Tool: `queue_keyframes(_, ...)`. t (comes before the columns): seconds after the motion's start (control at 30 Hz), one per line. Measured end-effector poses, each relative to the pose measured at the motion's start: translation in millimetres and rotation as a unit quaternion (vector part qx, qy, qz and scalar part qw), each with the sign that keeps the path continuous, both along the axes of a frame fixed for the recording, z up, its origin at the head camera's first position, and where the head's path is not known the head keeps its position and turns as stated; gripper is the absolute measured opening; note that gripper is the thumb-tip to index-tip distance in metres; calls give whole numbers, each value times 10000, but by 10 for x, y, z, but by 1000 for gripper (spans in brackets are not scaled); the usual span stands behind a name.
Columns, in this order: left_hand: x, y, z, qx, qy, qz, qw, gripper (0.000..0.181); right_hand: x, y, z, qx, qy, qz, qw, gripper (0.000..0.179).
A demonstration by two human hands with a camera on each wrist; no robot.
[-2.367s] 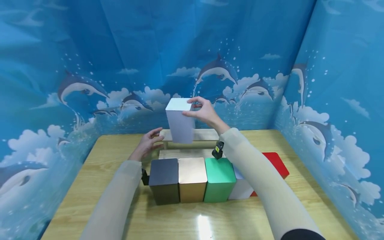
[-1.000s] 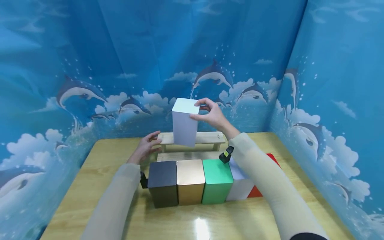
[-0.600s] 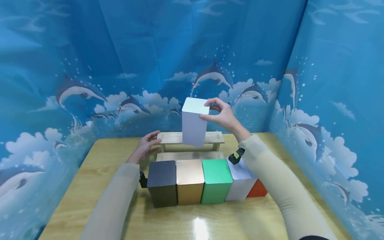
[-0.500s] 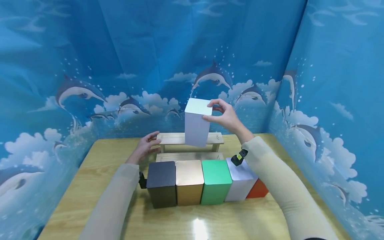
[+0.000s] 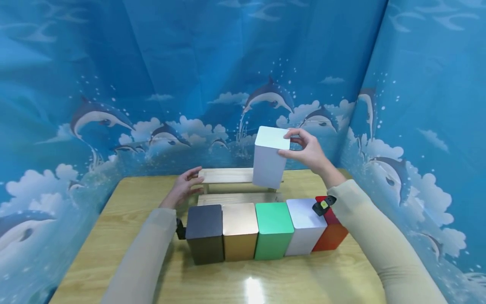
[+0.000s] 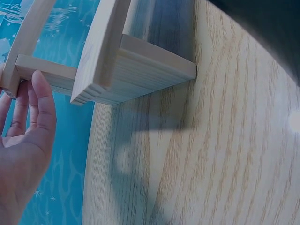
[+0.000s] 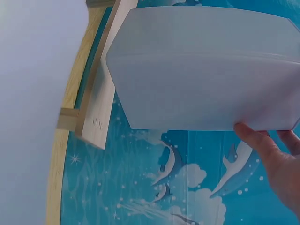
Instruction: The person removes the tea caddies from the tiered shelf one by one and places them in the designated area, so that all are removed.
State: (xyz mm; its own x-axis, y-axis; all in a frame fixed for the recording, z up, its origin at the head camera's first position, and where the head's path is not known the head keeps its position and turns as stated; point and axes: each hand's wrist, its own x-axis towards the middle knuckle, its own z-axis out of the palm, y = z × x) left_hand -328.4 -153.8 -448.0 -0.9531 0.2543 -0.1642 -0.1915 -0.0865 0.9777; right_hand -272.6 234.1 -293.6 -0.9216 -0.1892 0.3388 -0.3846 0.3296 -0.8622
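My right hand (image 5: 309,150) pinches a tall white box (image 5: 269,164) near its top right edge, thumb on the front and fingers on the far side. The box hangs slightly tilted at the right end of the wooden two-step rack's upper board (image 5: 228,175). Whether its base touches the board, I cannot tell. In the right wrist view, the white box (image 7: 197,93) overlaps the rack's board end (image 7: 96,122). My left hand (image 5: 183,185) holds the left end of the upper board; the left wrist view shows its thumb (image 6: 43,98) beneath that end.
In front of the rack's lower board (image 5: 239,198) stands a row of boxes: black (image 5: 205,223), gold (image 5: 240,219), green (image 5: 274,219), white (image 5: 305,215) and red (image 5: 332,232). A wooden table (image 5: 224,283) carries them. Blue dolphin-print curtains (image 5: 171,84) hang behind and beside it.
My right hand has carried the white box rightward along the upper board, from near its left half to its right end. The left hand has stayed at the rack's left end.
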Motion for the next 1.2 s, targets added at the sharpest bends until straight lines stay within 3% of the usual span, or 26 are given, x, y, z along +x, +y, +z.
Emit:
queue_keyframes(0.47, -20, 16, -39, 111, -128, 31, 9999, 60, 179, 350, -14, -182, 144, -225, 9995, 39)
queue_keyframes(0.77, 0, 11, -68, 54, -71, 41, 10000, 62, 280, 556, -63, -127, 185, -578, 9981, 38)
queue_keyframes(0.97, -94, 12, -168, 51, -20, 154, 9999, 63, 327, 693, -112, -150, 302, -733, 9967, 37)
queue_keyframes(1.2, -118, -17, -146, 159, -7, 125, 9998, 61, 377, 821, -115, -349, 487, -867, 9944, 35)
